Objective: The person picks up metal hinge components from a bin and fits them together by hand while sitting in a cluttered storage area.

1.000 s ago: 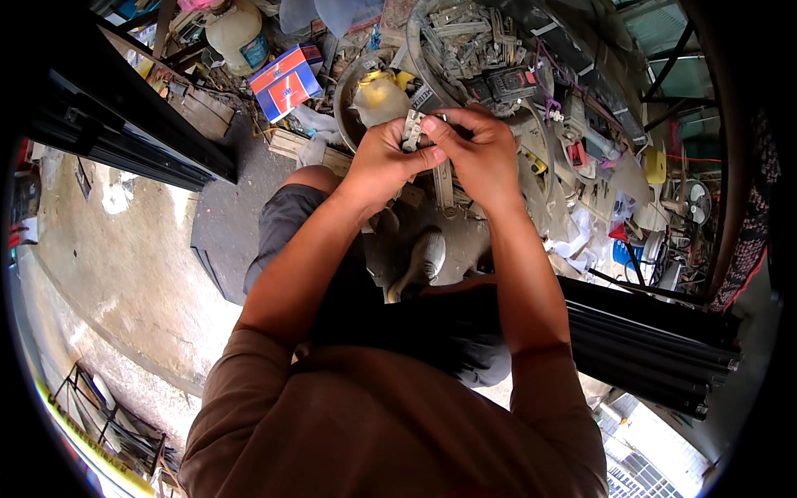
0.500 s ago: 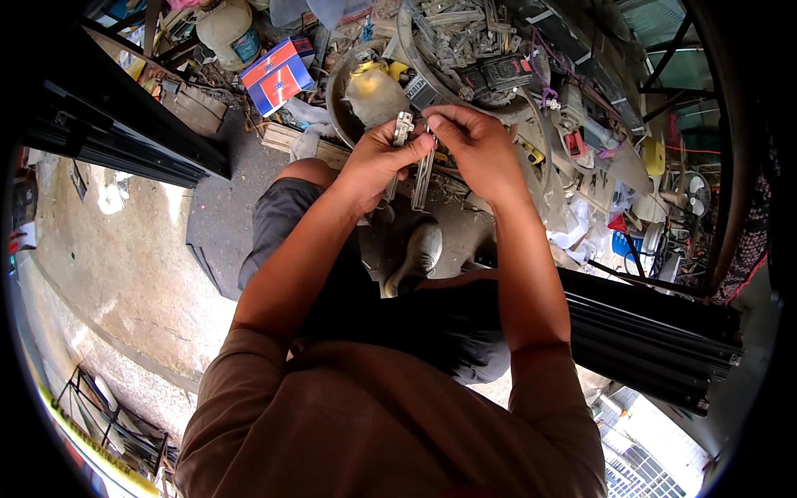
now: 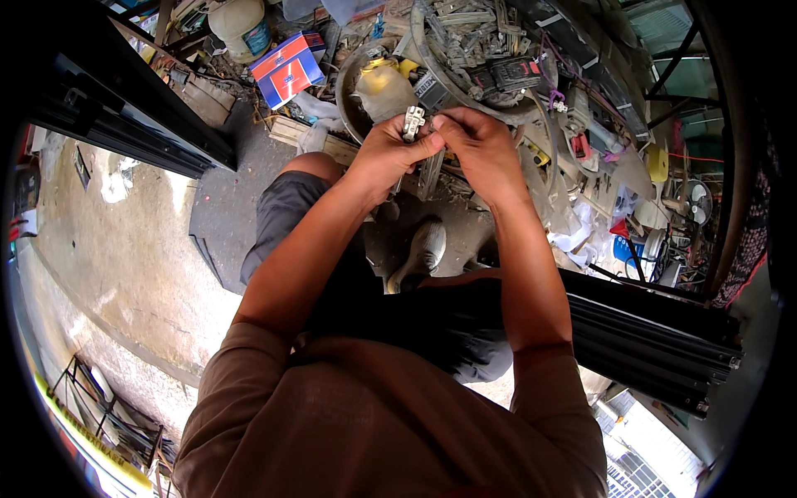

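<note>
My left hand [image 3: 387, 158] is closed round a slim metal fitting [image 3: 413, 121], whose light, blocky head sticks up past the thumb. Close against it, my right hand [image 3: 479, 146] is pinched, thumb against the bent fingers. What lies between those fingertips is too small and covered to make out. Below the meeting thumbs a grey metal strip [image 3: 429, 178] shows between the hands; its upper end is hidden. Both hands are in front of my bent knees, over the floor by a round basin [image 3: 344, 101] that holds a yellow-topped translucent container [image 3: 383, 93].
Beyond my hands, a large round tub [image 3: 425, 51] holds several metal fittings. A blue, orange and white box [image 3: 288, 70] and a pale bucket [image 3: 241, 31] stand at the far left. Black metal profiles [image 3: 647, 328] lie at the right. My shoe [image 3: 427, 246] is below my hands.
The fitting in my left hand has turned so its blocky head faces up more. The strip between my hands shows less. The view has shifted slightly.
</note>
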